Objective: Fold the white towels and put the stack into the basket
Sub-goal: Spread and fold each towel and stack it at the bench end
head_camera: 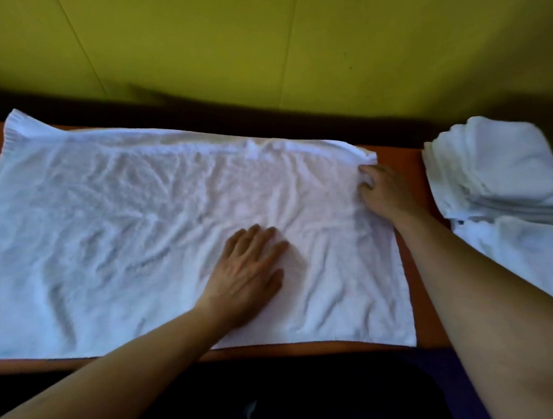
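A large white towel (115, 224) lies spread and wrinkled across the orange table (420, 298). My left hand (249, 271) presses flat on the towel's middle right, fingers straight. My right hand (383, 191) pinches the towel's right edge near its far corner. At the far right sits a stack of folded white towels (491, 169), with another white towel (527, 254) lying below it. No basket is in view.
A yellow-green wall (260, 43) rises right behind the table. The table's front edge runs along the bottom, with dark clothing below it. A strip of bare table separates the spread towel from the stack.
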